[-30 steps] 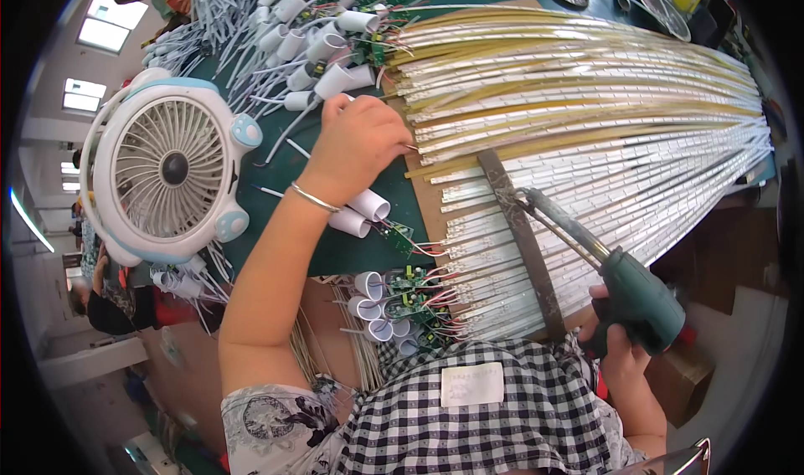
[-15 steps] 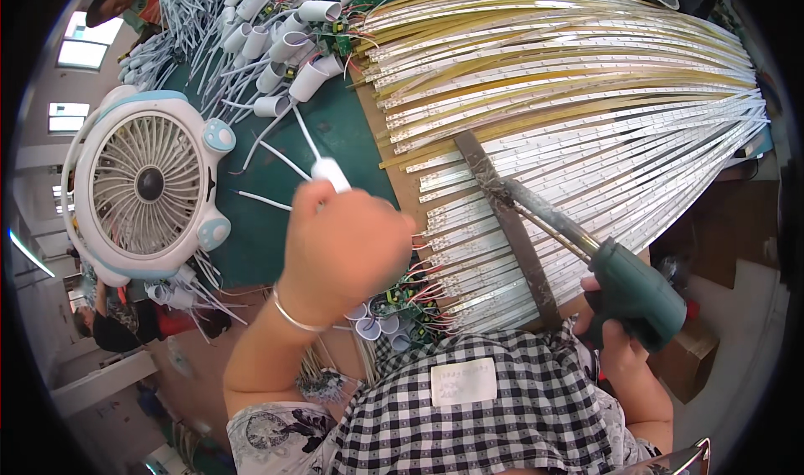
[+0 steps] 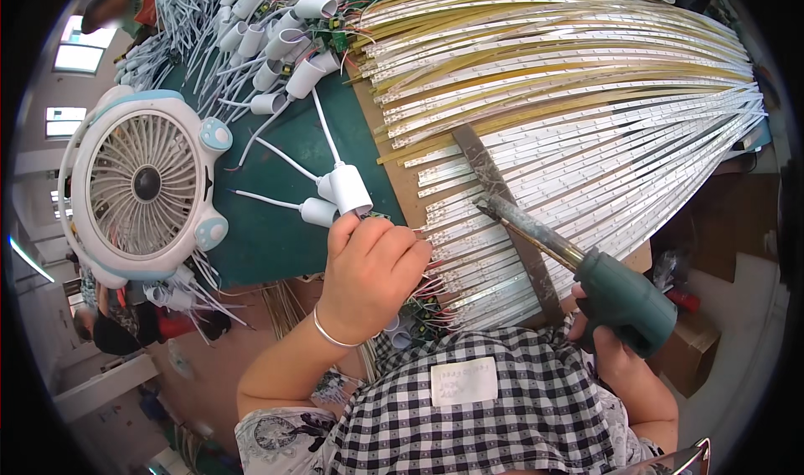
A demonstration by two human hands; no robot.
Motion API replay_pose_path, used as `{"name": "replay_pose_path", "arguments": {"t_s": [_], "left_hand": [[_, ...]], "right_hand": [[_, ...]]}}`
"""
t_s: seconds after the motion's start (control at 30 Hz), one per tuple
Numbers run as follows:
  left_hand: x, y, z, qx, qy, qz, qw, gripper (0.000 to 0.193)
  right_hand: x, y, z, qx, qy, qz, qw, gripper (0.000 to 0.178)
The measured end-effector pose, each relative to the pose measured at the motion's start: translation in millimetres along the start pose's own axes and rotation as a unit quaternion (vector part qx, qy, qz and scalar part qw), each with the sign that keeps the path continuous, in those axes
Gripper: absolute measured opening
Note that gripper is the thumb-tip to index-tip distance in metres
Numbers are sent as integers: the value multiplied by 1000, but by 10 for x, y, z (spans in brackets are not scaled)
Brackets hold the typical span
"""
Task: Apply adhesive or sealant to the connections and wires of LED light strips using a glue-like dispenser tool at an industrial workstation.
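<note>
My left hand (image 3: pixel 368 270) is closed, fingers bent at the lower end of a white plastic sleeve (image 3: pixel 350 189) with a white cord. A sliver of green circuit board shows at the fingertips; the exact grip is partly hidden. Two more corded white sleeves (image 3: pixel 318 212) lie just left of it. My right hand (image 3: pixel 618 351) grips the handle of a green pistol-shaped soldering iron (image 3: pixel 628 301). Its dark tip points up and left, over the LED strips (image 3: pixel 469 266) and close to a dark flat bar (image 3: pixel 509 224) lying across them.
A white and blue fan (image 3: pixel 147 184) stands at the left of the green tabletop (image 3: pixel 268 241). Behind it are heaped corded sleeves (image 3: pixel 285 44) with circuit boards. LED strips fan out to the far right. Below right sits a cardboard box (image 3: pixel 688 354); another person (image 3: pixel 121 328) is at far left.
My left hand has moved down and right, uncovering the corded sleeves. The soldering iron has shifted slightly left, its tip lower and off the bar's upper part.
</note>
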State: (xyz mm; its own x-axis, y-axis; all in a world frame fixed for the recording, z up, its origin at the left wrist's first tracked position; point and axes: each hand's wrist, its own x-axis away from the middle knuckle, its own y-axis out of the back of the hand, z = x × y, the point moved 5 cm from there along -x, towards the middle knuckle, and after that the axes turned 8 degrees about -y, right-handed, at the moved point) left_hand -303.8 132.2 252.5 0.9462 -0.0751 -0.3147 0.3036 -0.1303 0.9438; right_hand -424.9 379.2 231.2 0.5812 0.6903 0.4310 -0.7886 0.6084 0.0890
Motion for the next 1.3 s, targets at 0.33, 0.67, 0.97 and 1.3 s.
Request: {"name": "replay_pose_path", "arguments": {"t_s": [0.33, 0.67, 0.97, 1.3], "left_hand": [[6, 33, 9, -11, 9, 12, 1000, 12], [29, 7, 0, -29, 3, 14, 999, 11], [32, -8, 8, -10, 1, -1, 1000, 21], [49, -26, 14, -9, 1, -2, 1000, 23]], "right_hand": [[-55, -54, 181, 36, 62, 24, 997, 25], [-44, -147, 126, 174, 118, 90, 974, 34], [-44, -183, 60, 243, 132, 91, 957, 43], [-61, -227, 128, 279, 193, 105, 935, 49]]}}
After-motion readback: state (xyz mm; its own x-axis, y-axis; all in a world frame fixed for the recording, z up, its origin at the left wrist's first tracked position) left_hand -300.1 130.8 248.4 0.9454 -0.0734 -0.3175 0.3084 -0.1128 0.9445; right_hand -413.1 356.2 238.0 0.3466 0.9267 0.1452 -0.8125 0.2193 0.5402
